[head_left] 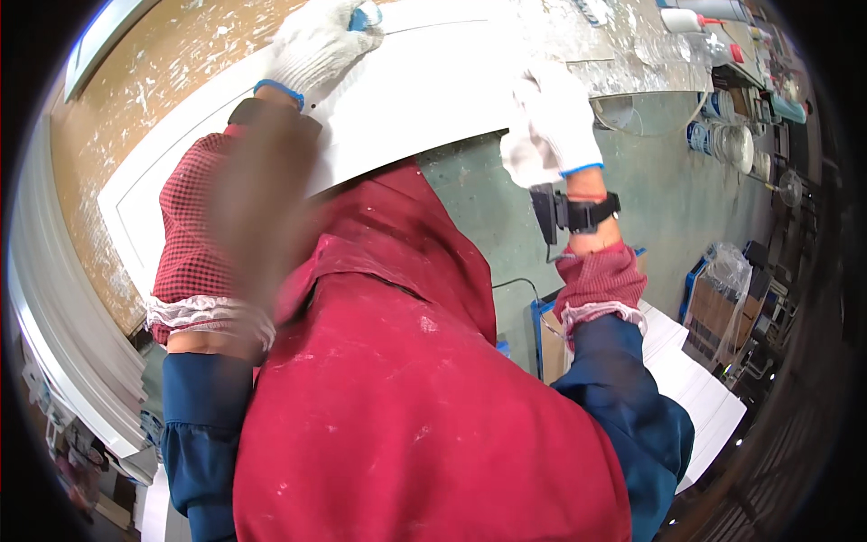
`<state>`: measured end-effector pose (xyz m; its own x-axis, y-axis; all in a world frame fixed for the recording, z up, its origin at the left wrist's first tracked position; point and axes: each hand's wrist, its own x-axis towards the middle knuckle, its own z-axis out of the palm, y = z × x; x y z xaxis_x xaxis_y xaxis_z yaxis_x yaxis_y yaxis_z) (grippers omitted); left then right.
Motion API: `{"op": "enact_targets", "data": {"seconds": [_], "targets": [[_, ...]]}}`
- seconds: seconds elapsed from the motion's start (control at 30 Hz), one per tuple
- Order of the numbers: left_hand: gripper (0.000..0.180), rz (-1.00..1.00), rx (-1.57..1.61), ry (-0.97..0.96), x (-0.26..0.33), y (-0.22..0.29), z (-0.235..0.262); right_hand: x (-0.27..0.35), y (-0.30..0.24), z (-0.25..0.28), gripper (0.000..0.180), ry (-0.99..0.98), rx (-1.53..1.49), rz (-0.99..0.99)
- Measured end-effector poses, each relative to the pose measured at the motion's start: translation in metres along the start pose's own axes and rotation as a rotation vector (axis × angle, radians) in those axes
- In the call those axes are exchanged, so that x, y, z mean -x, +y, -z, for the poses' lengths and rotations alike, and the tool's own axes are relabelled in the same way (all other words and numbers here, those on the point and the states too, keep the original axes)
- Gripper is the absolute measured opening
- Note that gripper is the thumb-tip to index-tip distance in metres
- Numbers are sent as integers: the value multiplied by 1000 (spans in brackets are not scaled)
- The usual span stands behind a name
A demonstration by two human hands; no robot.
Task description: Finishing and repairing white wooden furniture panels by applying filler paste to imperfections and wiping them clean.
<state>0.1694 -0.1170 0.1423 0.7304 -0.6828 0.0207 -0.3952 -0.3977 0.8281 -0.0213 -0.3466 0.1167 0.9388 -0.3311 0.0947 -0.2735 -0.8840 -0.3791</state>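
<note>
A white panel [424,90] with a grooved border lies on a paint-spattered wooden bench [163,72]. My left hand [316,41], in a white knit glove, is closed on a small blue object [366,16] pressed on the panel's far part. My right hand [546,122], also gloved in white, rests on the panel's near right edge with its fingers curled over it. A black strap with a device sits on my right wrist [578,212]. Red checked sleeve covers and a red apron [406,388] fill the lower picture.
White profiled boards [63,325] are stacked at the left. Cans and round containers [731,140] crowd a shelf at the right, above a green floor [668,208]. Cardboard boxes [713,312] and a white slatted board [695,388] lie lower right.
</note>
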Motion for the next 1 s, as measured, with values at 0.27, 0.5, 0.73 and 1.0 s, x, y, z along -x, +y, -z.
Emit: {"op": "enact_targets", "data": {"seconds": [0.27, 0.5, 0.73, 1.0], "targets": [[8, 10, -89, 44, 4, 6, 4, 30, -5, 6, 24, -34, -191, -35], [7, 104, -82, -14, 1, 23, 10, 9, -19, -2, 23, 25, 78, 108], [7, 67, -111, -31, 1, 6, 4, 23, -26, 2, 24, -37, 54, 31], [8, -3, -94, -11, -3, 8, 1, 28, 5, 9, 17, 114, -323, -159]]}}
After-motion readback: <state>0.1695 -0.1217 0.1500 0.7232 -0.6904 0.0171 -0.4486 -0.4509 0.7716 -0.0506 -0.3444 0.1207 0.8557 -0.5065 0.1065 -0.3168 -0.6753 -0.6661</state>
